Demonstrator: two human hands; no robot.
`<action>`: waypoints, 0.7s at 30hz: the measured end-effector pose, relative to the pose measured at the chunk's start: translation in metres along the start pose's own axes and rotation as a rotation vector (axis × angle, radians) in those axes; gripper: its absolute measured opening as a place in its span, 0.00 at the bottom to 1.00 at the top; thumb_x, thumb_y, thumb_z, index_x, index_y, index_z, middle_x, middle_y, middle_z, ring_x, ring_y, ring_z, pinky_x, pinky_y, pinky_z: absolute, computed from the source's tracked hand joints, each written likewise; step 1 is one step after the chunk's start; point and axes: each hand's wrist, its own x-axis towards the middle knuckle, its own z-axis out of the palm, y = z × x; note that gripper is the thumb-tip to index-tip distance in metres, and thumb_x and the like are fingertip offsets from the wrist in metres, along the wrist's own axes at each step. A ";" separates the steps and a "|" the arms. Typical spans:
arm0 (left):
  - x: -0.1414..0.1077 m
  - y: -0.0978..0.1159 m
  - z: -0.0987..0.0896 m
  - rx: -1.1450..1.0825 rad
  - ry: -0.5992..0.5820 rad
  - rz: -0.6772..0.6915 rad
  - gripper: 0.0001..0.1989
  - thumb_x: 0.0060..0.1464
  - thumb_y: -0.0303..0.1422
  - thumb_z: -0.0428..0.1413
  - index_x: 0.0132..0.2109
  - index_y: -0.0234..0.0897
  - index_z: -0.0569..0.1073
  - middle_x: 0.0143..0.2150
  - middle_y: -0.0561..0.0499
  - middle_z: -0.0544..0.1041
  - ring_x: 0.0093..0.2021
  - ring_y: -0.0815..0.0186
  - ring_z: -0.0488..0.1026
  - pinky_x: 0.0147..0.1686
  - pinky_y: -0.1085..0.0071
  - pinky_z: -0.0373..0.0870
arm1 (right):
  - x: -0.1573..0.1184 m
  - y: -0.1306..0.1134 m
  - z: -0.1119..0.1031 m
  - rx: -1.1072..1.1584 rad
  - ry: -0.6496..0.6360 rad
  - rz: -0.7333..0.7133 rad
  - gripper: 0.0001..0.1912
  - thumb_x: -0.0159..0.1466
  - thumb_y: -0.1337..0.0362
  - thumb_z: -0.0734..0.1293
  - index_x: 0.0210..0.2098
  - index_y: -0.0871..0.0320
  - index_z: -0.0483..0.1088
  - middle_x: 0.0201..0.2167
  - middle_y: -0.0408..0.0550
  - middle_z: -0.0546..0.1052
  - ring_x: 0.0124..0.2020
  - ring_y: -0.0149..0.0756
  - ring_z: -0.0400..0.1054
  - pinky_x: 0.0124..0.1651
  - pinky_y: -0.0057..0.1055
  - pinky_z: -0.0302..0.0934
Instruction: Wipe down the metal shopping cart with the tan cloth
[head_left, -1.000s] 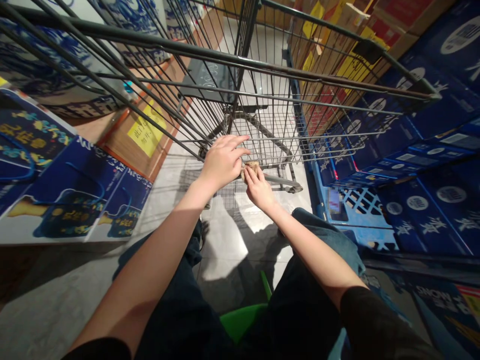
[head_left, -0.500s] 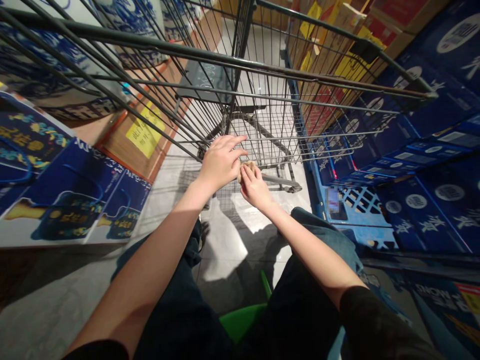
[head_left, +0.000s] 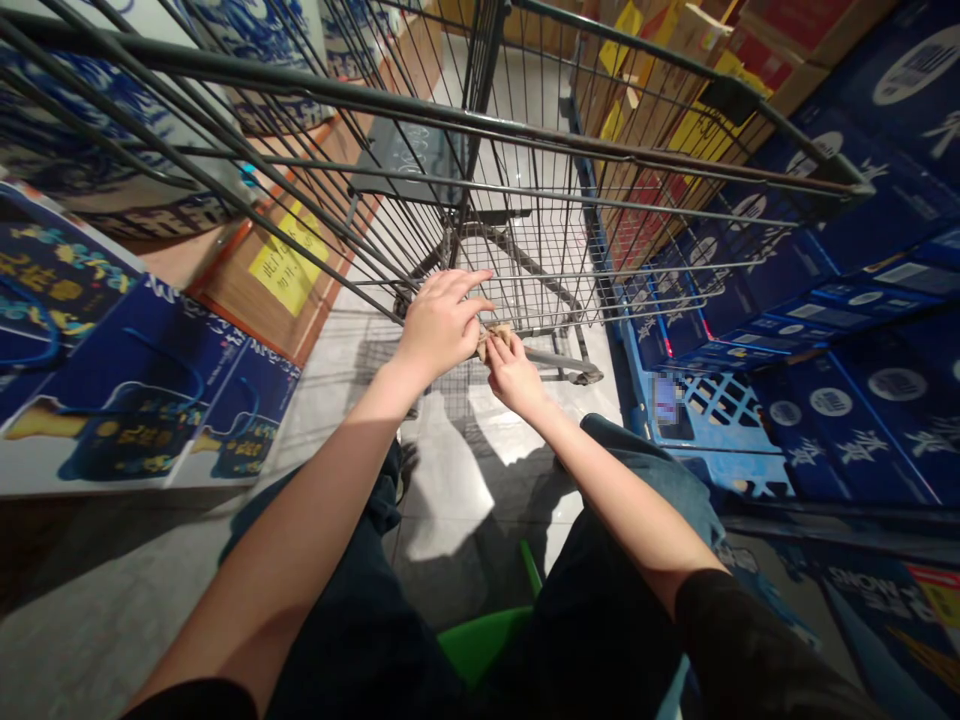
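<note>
A dark metal shopping cart (head_left: 457,125) stands right in front of me. My left hand (head_left: 441,318) lies at the lower edge of its wire basket, fingers stretched out and thumb apart; its palm side is hidden. Just to the right, my right hand (head_left: 517,375) pinches a crumpled beige cloth (head_left: 500,337) at the near end of a grey bar of the cart's lower frame (head_left: 559,362). The cloth sits close to the left thumb. Part of the bar is covered by the cloth and fingers.
Blue-and-white jars (head_left: 127,130) and blue gift boxes (head_left: 135,400) line the left side. On the right are stacked dark blue cartons (head_left: 847,410), a light blue plastic pallet (head_left: 697,465) and brown cartons (head_left: 652,140). A green plastic seat (head_left: 487,640) shows between my legs.
My right hand has shifted very slightly right and down with the cloth, which is bunched differently. My left hand and the cart stay in place.
</note>
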 end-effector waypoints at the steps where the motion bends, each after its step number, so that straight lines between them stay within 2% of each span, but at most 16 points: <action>1: 0.000 0.000 0.000 -0.001 -0.001 -0.005 0.18 0.59 0.22 0.54 0.48 0.44 0.85 0.69 0.50 0.77 0.70 0.51 0.72 0.73 0.39 0.64 | 0.000 0.000 0.000 0.003 0.014 -0.002 0.33 0.68 0.71 0.62 0.71 0.78 0.65 0.72 0.70 0.69 0.77 0.61 0.55 0.77 0.58 0.59; 5: 0.000 0.002 0.000 -0.005 0.001 -0.009 0.18 0.59 0.22 0.54 0.48 0.43 0.85 0.69 0.49 0.77 0.70 0.51 0.72 0.73 0.39 0.64 | 0.001 -0.002 -0.003 0.018 0.106 -0.015 0.32 0.71 0.68 0.61 0.72 0.74 0.66 0.72 0.66 0.70 0.77 0.59 0.56 0.80 0.58 0.53; 9: 0.000 0.002 0.000 0.006 0.004 -0.003 0.18 0.59 0.22 0.54 0.48 0.43 0.85 0.69 0.49 0.78 0.69 0.51 0.73 0.73 0.39 0.65 | 0.001 -0.002 -0.004 0.008 0.008 0.011 0.33 0.68 0.70 0.63 0.71 0.78 0.66 0.71 0.68 0.71 0.77 0.62 0.56 0.77 0.56 0.61; 14: 0.000 0.002 -0.001 0.012 0.003 -0.001 0.18 0.59 0.23 0.54 0.48 0.44 0.85 0.69 0.50 0.78 0.69 0.51 0.73 0.73 0.39 0.65 | 0.001 0.001 -0.004 0.023 0.120 -0.017 0.30 0.71 0.68 0.61 0.71 0.73 0.68 0.71 0.64 0.71 0.76 0.58 0.58 0.79 0.56 0.56; 18: 0.000 0.002 0.000 0.021 0.008 0.005 0.18 0.60 0.23 0.54 0.48 0.44 0.85 0.68 0.50 0.78 0.69 0.51 0.73 0.73 0.40 0.66 | 0.002 0.003 -0.005 0.010 0.021 0.015 0.31 0.69 0.72 0.61 0.70 0.74 0.68 0.70 0.65 0.73 0.76 0.59 0.58 0.74 0.53 0.65; 21: 0.000 0.001 0.001 0.022 0.010 0.001 0.18 0.60 0.23 0.54 0.48 0.44 0.85 0.68 0.50 0.78 0.69 0.51 0.73 0.73 0.39 0.65 | 0.002 0.003 -0.008 0.015 0.074 -0.007 0.29 0.71 0.70 0.61 0.69 0.71 0.70 0.69 0.64 0.74 0.75 0.57 0.59 0.76 0.54 0.62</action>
